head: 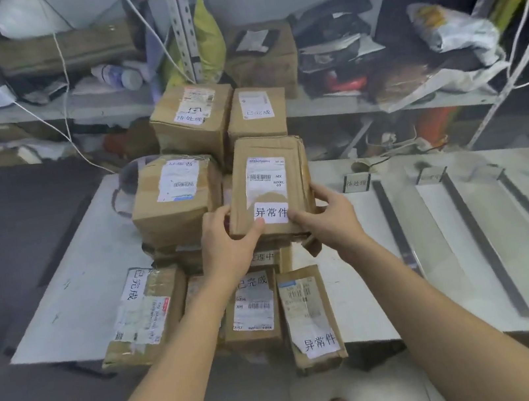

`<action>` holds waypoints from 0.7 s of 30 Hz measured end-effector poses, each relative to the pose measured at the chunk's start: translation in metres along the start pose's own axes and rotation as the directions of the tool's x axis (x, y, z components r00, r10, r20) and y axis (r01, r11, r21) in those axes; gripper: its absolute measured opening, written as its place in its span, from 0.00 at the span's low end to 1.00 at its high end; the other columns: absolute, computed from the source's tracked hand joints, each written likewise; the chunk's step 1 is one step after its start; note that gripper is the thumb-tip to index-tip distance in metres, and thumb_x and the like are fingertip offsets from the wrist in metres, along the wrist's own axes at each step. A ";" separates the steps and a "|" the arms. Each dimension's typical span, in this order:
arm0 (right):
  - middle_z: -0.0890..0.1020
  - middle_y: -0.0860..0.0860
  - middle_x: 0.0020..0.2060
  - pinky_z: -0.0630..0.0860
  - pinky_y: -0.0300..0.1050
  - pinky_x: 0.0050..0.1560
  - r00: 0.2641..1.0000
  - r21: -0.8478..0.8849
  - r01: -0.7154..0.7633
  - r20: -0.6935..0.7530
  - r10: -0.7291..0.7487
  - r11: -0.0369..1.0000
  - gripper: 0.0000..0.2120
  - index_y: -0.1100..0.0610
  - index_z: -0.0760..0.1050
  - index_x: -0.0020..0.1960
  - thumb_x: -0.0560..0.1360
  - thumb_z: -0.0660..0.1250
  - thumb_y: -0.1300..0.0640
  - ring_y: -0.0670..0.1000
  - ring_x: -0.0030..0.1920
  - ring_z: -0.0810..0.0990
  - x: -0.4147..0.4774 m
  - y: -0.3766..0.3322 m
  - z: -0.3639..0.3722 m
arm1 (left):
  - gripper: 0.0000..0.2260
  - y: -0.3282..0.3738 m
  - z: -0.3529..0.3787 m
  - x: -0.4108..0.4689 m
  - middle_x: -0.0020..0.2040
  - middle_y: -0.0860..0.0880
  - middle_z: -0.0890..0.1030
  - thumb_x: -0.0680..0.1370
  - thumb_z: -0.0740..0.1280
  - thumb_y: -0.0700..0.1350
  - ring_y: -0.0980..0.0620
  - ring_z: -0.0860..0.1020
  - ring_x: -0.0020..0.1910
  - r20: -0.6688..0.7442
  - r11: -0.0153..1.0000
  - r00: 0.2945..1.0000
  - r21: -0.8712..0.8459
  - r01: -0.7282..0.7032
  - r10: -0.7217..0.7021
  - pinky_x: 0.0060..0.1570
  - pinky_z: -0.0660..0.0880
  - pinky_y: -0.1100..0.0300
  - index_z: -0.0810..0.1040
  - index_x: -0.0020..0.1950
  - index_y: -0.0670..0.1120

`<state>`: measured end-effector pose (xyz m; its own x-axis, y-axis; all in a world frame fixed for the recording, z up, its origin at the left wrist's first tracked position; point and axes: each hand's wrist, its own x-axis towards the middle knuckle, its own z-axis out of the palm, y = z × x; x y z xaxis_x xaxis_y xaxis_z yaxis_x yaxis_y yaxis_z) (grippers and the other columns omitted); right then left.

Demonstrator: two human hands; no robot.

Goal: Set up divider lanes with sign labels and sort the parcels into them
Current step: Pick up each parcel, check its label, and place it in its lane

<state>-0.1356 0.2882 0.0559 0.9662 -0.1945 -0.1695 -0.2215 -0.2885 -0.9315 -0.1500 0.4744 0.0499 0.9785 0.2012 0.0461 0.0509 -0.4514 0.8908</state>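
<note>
Here, both hands closed around one brown box [267,186]: left hand [228,240] at its lower left corner, right hand [327,214] at its lower right edge, above the pile. About nine boxes on the white table [74,299]. Rightward, three dark divider strips [480,239] and two small sign stands [356,182].

A pile of parcels [190,219] sits on the left part of the table [357,289], and above its middle one parcel [267,186] is held between the left hand [228,240] at its near-left corner and the right hand [327,214] at its near-right corner. To the right of the pile three divider strips [481,242] lie side by side on the table, running from far to near, with two small sign stands [356,182] at their far ends. Behind the table stand shelves [345,104] loaded with more packages.
</note>
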 end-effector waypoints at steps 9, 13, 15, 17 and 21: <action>0.80 0.45 0.62 0.84 0.58 0.47 0.975 0.204 -0.032 -0.207 0.075 0.979 0.38 0.50 0.69 0.73 0.65 0.79 0.51 0.54 0.54 0.84 -0.059 0.017 -0.078 | 0.27 0.044 0.050 -0.037 0.58 0.54 0.71 0.72 0.75 0.55 0.56 0.72 0.57 0.175 0.983 0.973 -0.134 -0.125 0.148 0.47 0.67 0.72 0.73 0.68 0.50; 0.83 0.45 0.57 0.84 0.56 0.43 0.944 0.233 0.001 -0.321 0.076 0.973 0.34 0.48 0.74 0.69 0.65 0.79 0.49 0.56 0.51 0.85 -0.088 0.043 -0.124 | 0.27 0.069 0.089 -0.070 0.60 0.55 0.74 0.72 0.74 0.57 0.55 0.75 0.58 0.258 0.973 0.945 -0.166 -0.160 0.200 0.56 0.77 0.54 0.72 0.68 0.51; 0.84 0.44 0.54 0.82 0.49 0.37 0.936 0.265 0.029 -0.347 0.067 0.964 0.26 0.48 0.77 0.65 0.68 0.78 0.53 0.57 0.48 0.86 -0.103 0.055 -0.153 | 0.27 0.083 0.113 -0.089 0.60 0.55 0.76 0.71 0.75 0.56 0.58 0.76 0.57 0.270 0.967 0.939 -0.200 -0.161 0.212 0.57 0.78 0.54 0.73 0.68 0.52; 0.84 0.42 0.55 0.82 0.47 0.39 0.928 0.271 0.047 -0.368 0.058 0.961 0.25 0.49 0.78 0.65 0.69 0.77 0.54 0.53 0.49 0.86 -0.118 0.068 -0.185 | 0.26 0.101 0.137 -0.110 0.59 0.56 0.76 0.72 0.76 0.54 0.60 0.75 0.56 0.277 0.959 0.931 -0.223 -0.178 0.237 0.56 0.77 0.59 0.74 0.67 0.51; 0.84 0.44 0.56 0.81 0.45 0.37 0.916 0.258 0.057 -0.398 0.052 0.965 0.28 0.51 0.77 0.66 0.68 0.79 0.51 0.54 0.48 0.86 -0.149 0.101 -0.262 | 0.25 0.137 0.193 -0.165 0.59 0.56 0.77 0.71 0.77 0.51 0.60 0.75 0.57 0.298 0.950 0.921 -0.257 -0.176 0.251 0.53 0.78 0.62 0.75 0.66 0.50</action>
<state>-0.3367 0.0422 0.0713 0.8208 -0.5662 -0.0760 -0.1248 -0.0479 -0.9910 -0.2664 0.2118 0.0770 0.9735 -0.1872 0.1316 -0.1754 -0.2412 0.9545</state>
